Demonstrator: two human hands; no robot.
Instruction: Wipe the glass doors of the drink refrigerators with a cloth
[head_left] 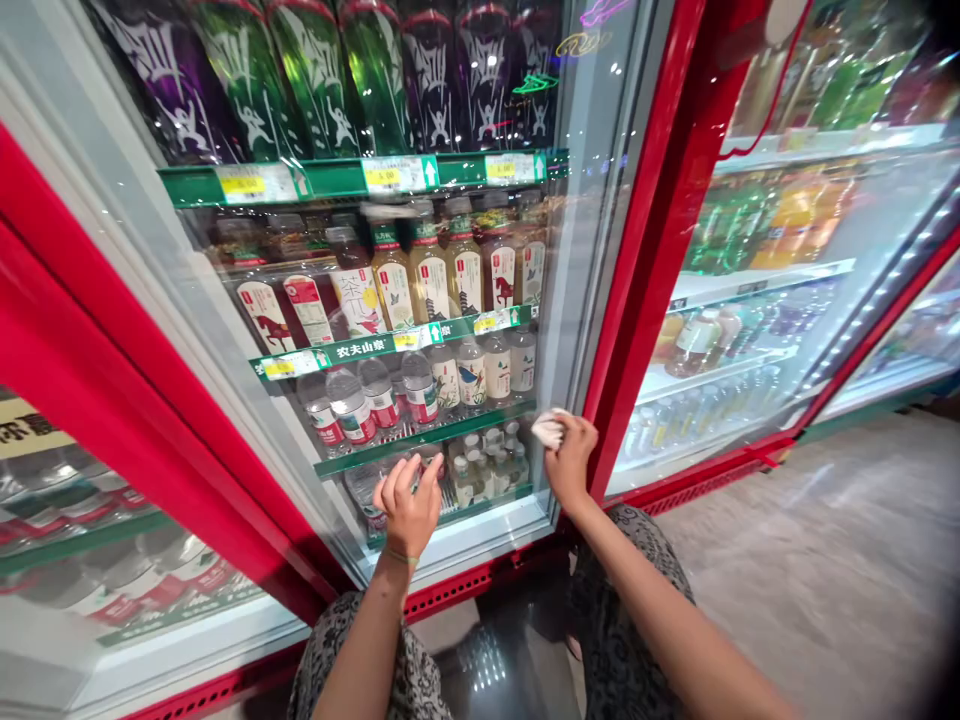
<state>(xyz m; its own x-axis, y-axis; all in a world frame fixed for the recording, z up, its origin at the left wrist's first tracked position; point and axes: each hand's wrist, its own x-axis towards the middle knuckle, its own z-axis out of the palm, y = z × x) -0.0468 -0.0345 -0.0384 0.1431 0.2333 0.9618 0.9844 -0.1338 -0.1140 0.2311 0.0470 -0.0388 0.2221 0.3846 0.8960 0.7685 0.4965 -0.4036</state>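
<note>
My right hand [573, 462] is closed around a crumpled white cloth or tissue [550, 430], held at the right side of the glass door [559, 250] of a red-framed drinks fridge. My left hand [411, 503] is raised by the lower part of the glass, its fingers apart and holding nothing. Whether its fingertips touch the glass I cannot tell. Behind the glass, near both hands, stand small bottles [484, 472] on the bottom shelf and water bottles with red labels [349, 408] one shelf higher.
Higher shelves hold tea bottles [392, 285] and dark soda bottles [435, 80]. Another lit fridge [739, 270] with drinks stands at the right, and one with water bottles [127, 580] at the left. My patterned trouser legs [637, 580] are close to the red base; the floor [810, 560] extends right.
</note>
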